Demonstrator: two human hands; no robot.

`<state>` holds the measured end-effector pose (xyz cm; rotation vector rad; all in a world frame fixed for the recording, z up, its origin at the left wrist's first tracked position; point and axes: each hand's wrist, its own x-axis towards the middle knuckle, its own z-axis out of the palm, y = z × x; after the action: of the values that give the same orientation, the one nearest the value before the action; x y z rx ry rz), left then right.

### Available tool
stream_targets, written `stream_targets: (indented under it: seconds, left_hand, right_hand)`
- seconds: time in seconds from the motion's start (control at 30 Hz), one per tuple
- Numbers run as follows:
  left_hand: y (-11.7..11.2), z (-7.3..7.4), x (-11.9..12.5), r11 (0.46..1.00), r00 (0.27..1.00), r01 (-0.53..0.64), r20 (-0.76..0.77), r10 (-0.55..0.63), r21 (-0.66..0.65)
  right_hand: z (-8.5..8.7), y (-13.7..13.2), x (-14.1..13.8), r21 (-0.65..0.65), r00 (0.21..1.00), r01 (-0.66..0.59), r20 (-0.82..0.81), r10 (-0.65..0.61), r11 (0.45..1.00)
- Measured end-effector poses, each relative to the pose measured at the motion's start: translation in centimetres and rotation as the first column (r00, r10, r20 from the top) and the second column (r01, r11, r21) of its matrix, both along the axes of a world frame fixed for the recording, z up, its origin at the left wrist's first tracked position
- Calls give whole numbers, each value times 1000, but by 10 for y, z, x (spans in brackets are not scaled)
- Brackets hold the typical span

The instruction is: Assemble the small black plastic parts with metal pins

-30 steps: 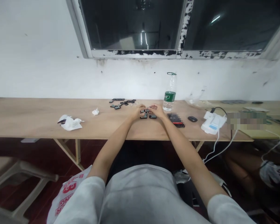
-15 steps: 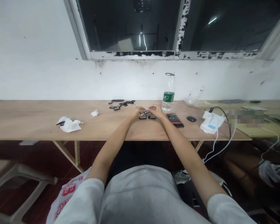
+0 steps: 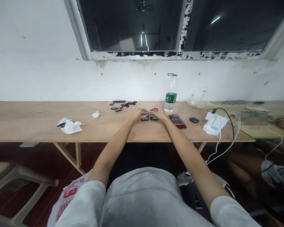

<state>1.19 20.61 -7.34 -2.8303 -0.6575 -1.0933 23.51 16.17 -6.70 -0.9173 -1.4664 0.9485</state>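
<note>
We pinch a small part (image 3: 148, 113) between left hand (image 3: 139, 113) and right hand (image 3: 158, 112), mid-frame just above the table (image 3: 38, 126). Being tiny, it could slip and drop among the dark pieces (image 3: 153, 118).

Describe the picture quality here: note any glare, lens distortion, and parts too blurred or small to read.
Head view: soft, even light, no hard shadows on the table; the dark window mirrors bright lamp streaks; its frame splays outward, a wide-lens effect; a pixelated patch hides items at right; the left hand and right hand are too small to show what lies between them.
</note>
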Motion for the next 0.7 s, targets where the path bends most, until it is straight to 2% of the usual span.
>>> stream_targets:
  seconds: [0.5,0.7]
  left_hand:
    - [2,-4,0,1000,999,1,48,-2,16]
    - [-1,-3,2,997,993,13,116,-5,-73]
  right_hand:
    - [2,-1,2,-20,997,8,-81,-10,1000]
    - [1,2,3,-54,993,21,-112,-27,998]
